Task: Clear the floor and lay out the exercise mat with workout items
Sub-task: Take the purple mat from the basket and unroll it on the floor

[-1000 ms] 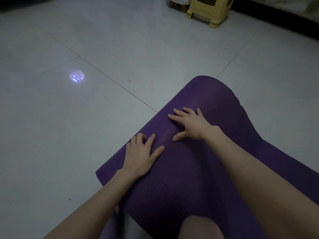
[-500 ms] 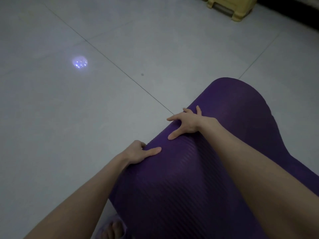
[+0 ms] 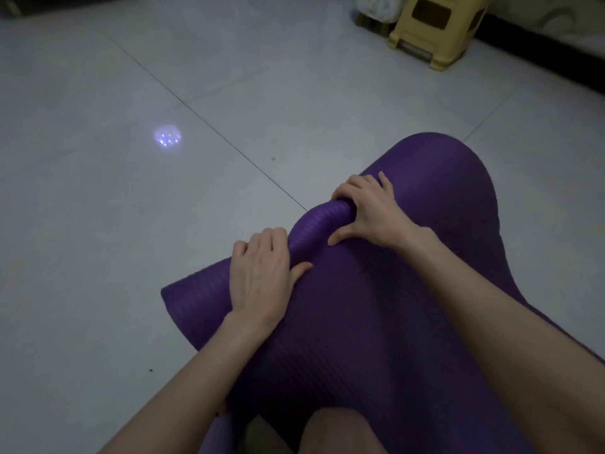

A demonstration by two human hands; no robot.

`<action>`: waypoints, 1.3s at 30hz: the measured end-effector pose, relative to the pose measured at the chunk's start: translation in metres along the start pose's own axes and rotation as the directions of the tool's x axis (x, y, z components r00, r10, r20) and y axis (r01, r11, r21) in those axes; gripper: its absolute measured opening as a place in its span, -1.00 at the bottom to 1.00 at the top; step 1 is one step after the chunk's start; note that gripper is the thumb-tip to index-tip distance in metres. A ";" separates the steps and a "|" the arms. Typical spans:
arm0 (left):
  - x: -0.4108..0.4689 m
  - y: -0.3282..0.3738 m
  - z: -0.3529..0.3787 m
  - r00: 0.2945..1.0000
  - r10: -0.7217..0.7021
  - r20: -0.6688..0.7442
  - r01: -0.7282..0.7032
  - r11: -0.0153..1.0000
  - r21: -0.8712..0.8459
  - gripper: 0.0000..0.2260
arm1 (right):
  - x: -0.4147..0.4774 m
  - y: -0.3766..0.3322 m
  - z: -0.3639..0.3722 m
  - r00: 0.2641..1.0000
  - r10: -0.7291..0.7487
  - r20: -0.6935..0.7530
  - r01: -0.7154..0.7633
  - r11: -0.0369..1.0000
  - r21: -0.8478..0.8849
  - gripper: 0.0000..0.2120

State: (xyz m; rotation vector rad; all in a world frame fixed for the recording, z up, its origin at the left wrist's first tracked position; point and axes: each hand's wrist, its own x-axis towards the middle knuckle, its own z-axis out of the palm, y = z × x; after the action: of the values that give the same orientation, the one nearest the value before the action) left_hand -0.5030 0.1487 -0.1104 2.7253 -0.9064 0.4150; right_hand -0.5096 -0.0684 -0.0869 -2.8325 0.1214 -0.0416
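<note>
Fingers now curled: both hands (image 3: 314, 244) gripping raised fold of purple mat (image 3: 376, 322).

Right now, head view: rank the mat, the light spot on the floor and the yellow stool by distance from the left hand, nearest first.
1. Mat: in contact, the left hand grips its rolled edge.
2. Light spot: on the floor, ahead and to the left.
3. Stool: farthest, ahead on the right at the top of the view.

Purple ribbed exercise mat (image 3: 376, 322) — partly rolled, curled edge raised, lying on floor.
</note>
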 end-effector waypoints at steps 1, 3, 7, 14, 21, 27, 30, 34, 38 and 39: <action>-0.001 0.002 -0.011 0.998 0.028 -0.064 -0.025 0.999 0.048 -0.58 | -0.008 0.000 -0.006 0.994 -0.037 -0.099 0.037 0.999 -0.001 -0.31; -0.004 0.003 -0.021 0.988 0.065 -0.137 -0.049 0.992 0.114 -0.57 | -0.021 0.000 -0.010 0.968 -0.083 -0.236 0.080 0.997 -0.022 -0.28; -0.017 0.002 -0.008 0.995 -0.015 0.101 0.001 0.991 0.136 -0.48 | -0.029 -0.008 0.013 0.995 -0.048 -0.089 0.037 0.993 -0.114 -0.23; -0.031 -0.012 0.063 0.902 -0.029 0.431 -0.033 0.990 0.137 -0.35 | -0.019 0.013 0.076 0.969 0.154 0.194 -0.157 0.988 -0.004 -0.23; 0.002 -0.048 0.059 0.913 -0.067 0.402 0.076 0.997 -0.006 -0.51 | 0.024 0.004 0.072 0.919 0.260 0.297 -0.281 0.959 0.030 -0.13; 0.052 -0.076 0.059 0.824 -0.113 0.555 0.151 0.988 -0.024 -0.43 | 0.073 -0.001 0.051 0.849 0.291 0.441 -0.328 0.945 0.007 -0.09; 0.077 -0.096 0.084 0.748 -0.210 0.629 0.364 0.923 -0.125 -0.30 | 0.107 0.011 0.050 0.813 0.279 0.511 -0.315 0.949 -0.018 -0.07; 0.101 -0.138 0.123 0.480 -0.191 0.856 0.676 0.703 -0.222 0.01 | 0.148 0.028 0.068 0.754 0.263 0.602 -0.275 0.958 -0.075 0.01; 0.098 -0.143 0.145 0.494 -0.184 0.849 0.640 0.739 -0.212 -0.16 | 0.165 0.032 0.087 0.718 0.245 0.651 -0.197 0.969 -0.147 0.09; 0.096 -0.143 0.149 0.520 -0.205 0.830 0.628 0.749 -0.209 -0.22 | 0.167 0.032 0.092 0.724 0.238 0.648 -0.186 0.971 -0.149 0.11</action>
State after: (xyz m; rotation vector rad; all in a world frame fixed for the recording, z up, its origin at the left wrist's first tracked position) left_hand -0.3135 0.1611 -0.2354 2.4252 -0.3076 -1.0478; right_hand -0.3418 -0.0862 -0.1817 -2.6907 0.2878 1.0352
